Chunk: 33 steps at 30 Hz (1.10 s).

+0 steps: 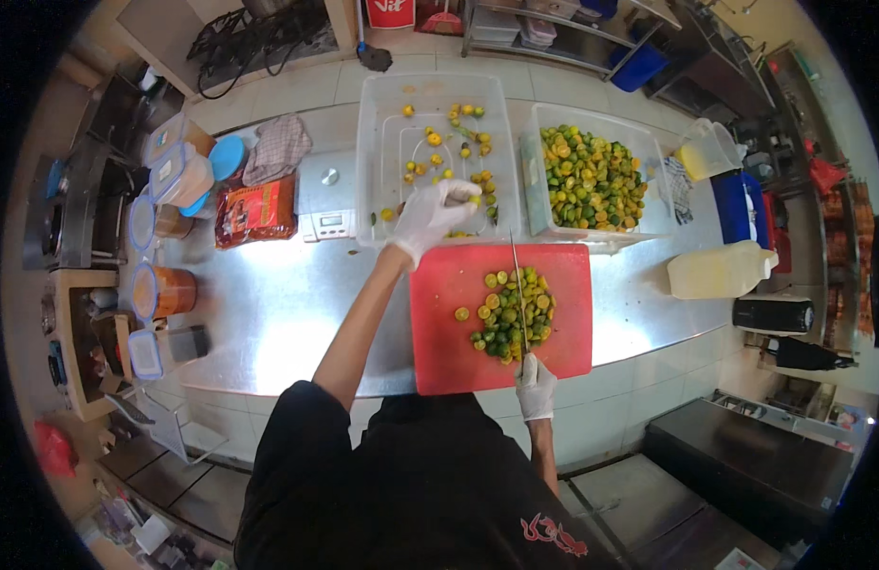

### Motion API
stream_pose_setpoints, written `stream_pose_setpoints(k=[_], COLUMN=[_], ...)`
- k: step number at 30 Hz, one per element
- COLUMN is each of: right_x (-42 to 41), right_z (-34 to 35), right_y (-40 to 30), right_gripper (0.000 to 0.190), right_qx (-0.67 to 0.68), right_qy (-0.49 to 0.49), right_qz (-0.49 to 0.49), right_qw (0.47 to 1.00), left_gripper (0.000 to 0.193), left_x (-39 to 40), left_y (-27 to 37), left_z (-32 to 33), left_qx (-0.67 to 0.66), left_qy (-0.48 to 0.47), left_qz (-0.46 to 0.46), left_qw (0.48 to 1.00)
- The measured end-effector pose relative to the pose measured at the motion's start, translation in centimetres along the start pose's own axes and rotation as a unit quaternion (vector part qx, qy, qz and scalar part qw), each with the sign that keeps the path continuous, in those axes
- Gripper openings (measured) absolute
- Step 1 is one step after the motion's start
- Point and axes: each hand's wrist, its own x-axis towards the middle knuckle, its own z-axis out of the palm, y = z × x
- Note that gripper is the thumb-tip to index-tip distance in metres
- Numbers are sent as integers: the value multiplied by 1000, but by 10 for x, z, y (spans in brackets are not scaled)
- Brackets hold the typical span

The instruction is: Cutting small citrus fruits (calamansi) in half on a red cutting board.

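Note:
My left hand (pixel 439 214), in a white glove, is over the near part of a clear plastic bin (pixel 508 149) of scattered small citrus fruits (pixel 434 139). A small green-yellow fruit (pixel 475 201) shows at its fingertips. In my gloved right hand (pixel 536 388) is the handle of a long knife (pixel 519 285), its blade lying across a heap of halved citrus fruits (pixel 500 335) on a red cutting board (pixel 439 356). A second clear bin (pixel 657 199), to the right, holds a large pile of cut citrus (pixel 589 178).
Left of the bins stand a kitchen scale (pixel 329 192), a red-labelled packet (pixel 258 214), a checked cloth (pixel 279 146) and lidded containers (pixel 165 288). A plastic jug (pixel 721 271) lies at the right, below a clear pitcher (pixel 707 153). The steel table's (pixel 297 328) near edge borders my body.

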Motion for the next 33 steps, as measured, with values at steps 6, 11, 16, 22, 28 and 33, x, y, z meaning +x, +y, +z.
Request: stream_pose_setpoints(k=[6,11,16,22,28,33], right_x=[-17,-19,-18,-28,-37,-43], right_z=[9,36,52,41,40,43], right_y=[42,55,59,78,61,53], right_gripper=[47,61,66,61,68,62], right_qx=[34,-97,-107,-22,-25,40], right_qy=[-105,-197,-115,-136,-182,-171], right_qz=[-2,80,78,116,160,173], right_qw=[994,972,984,984,970,969], left_gripper=[27,29,26,23,21,21], left_x=[-145,-188,-194,-198,-200,-199], left_y=[-54,-75,-92,-97,-94,-94], left_z=[39,75,99,107,107,106], left_qx=[-116,-48,-45,-13,36,-42], left_qy=[81,165,160,159,176,160], left_qz=[-93,-140,-106,-74,-30,-78], left_qw=[986,975,980,984,983,983])
